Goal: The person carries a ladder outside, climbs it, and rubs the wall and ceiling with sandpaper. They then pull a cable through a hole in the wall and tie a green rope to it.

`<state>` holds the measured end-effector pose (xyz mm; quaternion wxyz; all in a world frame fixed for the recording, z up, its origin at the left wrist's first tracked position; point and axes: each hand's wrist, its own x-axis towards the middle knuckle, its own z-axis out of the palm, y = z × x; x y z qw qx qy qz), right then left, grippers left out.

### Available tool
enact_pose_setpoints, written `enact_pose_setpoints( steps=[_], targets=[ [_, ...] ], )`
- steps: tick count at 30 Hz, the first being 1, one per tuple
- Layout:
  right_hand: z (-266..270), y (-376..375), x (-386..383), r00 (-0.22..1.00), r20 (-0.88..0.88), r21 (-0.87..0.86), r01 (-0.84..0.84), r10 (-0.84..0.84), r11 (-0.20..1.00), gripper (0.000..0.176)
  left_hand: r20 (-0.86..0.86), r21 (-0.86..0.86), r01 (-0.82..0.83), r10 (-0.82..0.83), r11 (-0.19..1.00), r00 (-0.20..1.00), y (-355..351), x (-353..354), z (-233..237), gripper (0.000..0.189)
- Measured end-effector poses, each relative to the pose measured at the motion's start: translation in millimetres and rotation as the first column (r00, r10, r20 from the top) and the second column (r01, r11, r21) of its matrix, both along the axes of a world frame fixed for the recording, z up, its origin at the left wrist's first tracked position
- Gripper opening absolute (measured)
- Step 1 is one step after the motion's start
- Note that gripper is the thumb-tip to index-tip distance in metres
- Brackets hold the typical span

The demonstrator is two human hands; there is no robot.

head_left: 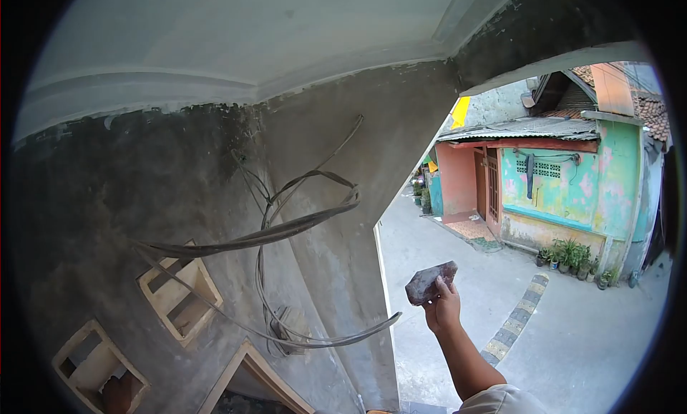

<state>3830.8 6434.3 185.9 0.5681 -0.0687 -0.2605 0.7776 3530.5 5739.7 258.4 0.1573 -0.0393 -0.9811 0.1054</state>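
My right hand is raised in front of the bright street, its fingers closed on the lower edge of a dark, flat angular block. The block is grey on its face and brownish at the edges; its exact kind does not show. It is held apart from the wall. At the lower left, my left hand is in shadow, closed at the lower vent frame in the wall; its fingers show only in part. Loose grey cables hang from the wall between the hands.
Bare grey plaster wall meets a white ceiling with a rough painted edge. A second vent frame, an electrical box and a door frame are below. Outside are a striped kerb, potted plants and a green house.
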Motion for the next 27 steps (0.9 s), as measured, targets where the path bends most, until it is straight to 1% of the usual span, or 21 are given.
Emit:
enact_pose_setpoints(
  steps=[1,3,4,5,6,7,8,9,10,11,12,13,14,15,17,18,20,21,23,25,27],
  targets=[
    [5.0,4.3,4.6,0.998,-0.004,0.008,0.069,-0.069,0.998,0.017,0.006,-0.007,0.001,-0.001,1.000,1.000,1.8,-0.2,1.0,0.051],
    [20.2,17.5,12.3,0.960,-0.018,0.084,0.280,-0.280,0.956,0.018,0.018,-0.014,0.005,-0.005,1.000,1.000,4.0,0.1,3.7,0.050],
    [31.2,28.5,17.3,0.917,-0.077,0.201,0.399,-0.392,0.894,0.020,0.023,-0.019,0.008,-0.008,1.000,1.000,4.2,0.5,4.2,0.050],
    [47.6,37.5,24.4,0.830,-0.078,0.310,0.547,-0.553,0.778,0.022,0.028,-0.022,0.008,-0.008,1.000,1.000,4.9,0.3,5.7,0.050],
    [75.4,40.6,32.7,0.688,-0.122,0.383,0.697,-0.715,0.606,0.026,0.033,-0.025,0.015,-0.014,1.000,0.999,5.1,0.6,6.7,0.049],
    [101.6,43.9,42.9,0.550,-0.116,0.470,0.764,-0.827,0.442,0.031,0.037,-0.026,0.019,-0.018,0.999,0.999,5.3,-0.4,7.8,0.049],
    [138.3,40.5,52.9,0.376,-0.208,0.536,0.816,-0.903,0.216,0.036,0.041,-0.025,0.022,-0.021,0.999,0.999,5.2,-1.0,8.0,0.049],
    [177.5,35.0,62.4,0.271,-0.339,0.548,0.835,-0.901,0.045,0.039,0.045,-0.025,0.031,-0.030,0.999,0.999,6.0,-1.5,8.7,0.048],
    [225.7,20.4,73.4,-0.019,-0.506,0.479,0.825,-0.862,-0.300,0.037,0.046,-0.022,0.038,-0.037,0.999,0.998,6.4,-1.9,9.6,0.048],
    [291.1,12.6,91.2,-0.154,-0.486,0.495,0.762,-0.860,-0.417,0.039,0.050,-0.019,0.048,-0.047,0.999,0.998,7.4,-2.4,8.0,0.048],
    [332.6,5.7,100.1,-0.306,-0.618,0.357,0.711,-0.724,-0.606,0.040,0.053,-0.017,0.052,-0.051,0.999,0.997,8.0,-1.9,8.7,0.047],
    [370.6,1.7,110.1,-0.427,-0.659,0.236,0.664,-0.619,-0.710,0.042,0.057,-0.014,0.056,-0.055,0.998,0.997,7.6,-1.8,9.5,0.047],
    [404.8,-5.1,123.5,-0.521,-0.671,0.141,0.609,-0.528,-0.780,0.045,0.063,-0.006,0.060,-0.059,0.998,0.996,4.5,0.0,9.1,0.047],
    [435.6,-12.7,135.9,-0.604,-0.670,0.045,0.547,-0.432,-0.836,0.049,0.070,-0.005,0.063,-0.062,0.998,0.996,3.7,0.8,8.1,0.047],
    [484.1,-21.9,157.8,-0.729,-0.602,-0.105,0.478,-0.327,-0.872,0.051,0.079,-0.002,0.069,-0.069,0.998,0.995,3.9,2.7,8.5,0.046],
    [495.7,-26.0,162.3,-0.730,-0.603,-0.119,0.482,-0.322,-0.868,0.051,0.084,-0.001,0.068,-0.068,0.998,0.994,2.6,4.0,7.5,0.046],
    [517.5,-36.5,170.3,-0.793,-0.505,-0.140,0.464,-0.340,-0.875,0.049,0.093,0.012,0.072,-0.073,0.997,0.993,2.5,6.1,4.6,0.045],
    [520.5,-43.5,169.1,-0.798,-0.501,-0.164,0.468,-0.335,-0.868,0.049,0.094,0.013,0.074,-0.075,0.997,0.993,1.4,8.0,3.0,0.045],
    [523.9,-55.4,160.3,-0.779,-0.520,-0.126,0.476,-0.351,-0.870,0.044,0.096,0.020,0.079,-0.081,0.997,0.992,-1.1,10.9,-0.5,0.044],
    [536.6,-68.8,158.2,-0.782,-0.513,-0.144,0.484,-0.354,-0.863,0.043,0.087,0.026,0.083,-0.085,0.996,0.993,-3.5,12.5,-1.6,0.044],
    [547.5,-77.9,158.5,-0.783,-0.506,-0.141,0.488,-0.361,-0.861,0.044,0.102,0.033,0.117,-0.120,0.993,0.987,-4.8,8.5,-3.1,0.052]
  ],
)
